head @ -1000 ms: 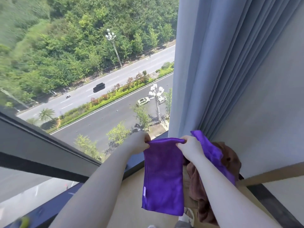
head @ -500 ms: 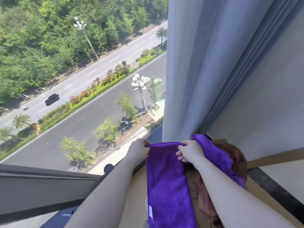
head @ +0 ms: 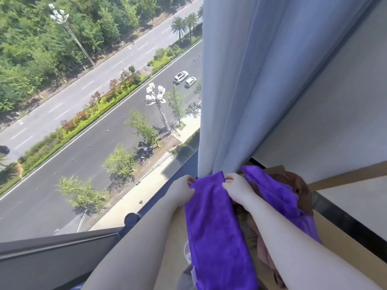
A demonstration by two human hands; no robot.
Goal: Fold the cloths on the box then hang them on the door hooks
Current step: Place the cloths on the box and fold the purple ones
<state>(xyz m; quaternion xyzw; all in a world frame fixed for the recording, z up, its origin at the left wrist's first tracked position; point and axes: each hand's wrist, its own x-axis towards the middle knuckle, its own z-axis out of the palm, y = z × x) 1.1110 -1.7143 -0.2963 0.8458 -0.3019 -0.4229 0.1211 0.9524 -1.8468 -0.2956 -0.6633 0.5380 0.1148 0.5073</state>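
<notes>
Grey curtain (head: 251, 84) hangs far, w/ window (head: 94, 111) to its left. Cardboard box (head: 339, 248) near right, brown cloth (head: 299, 185) piled on it. Purple cloth (head: 215, 227) hangs folded btwn both hands: left hand (head: 181, 191) & right hand (head: 236, 189) each pinch a top corner, grip clamped on it.

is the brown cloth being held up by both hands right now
No, both the left hand and right hand pinch the purple microfibre cloth, while the brown cloth lies on the cardboard box.
</notes>
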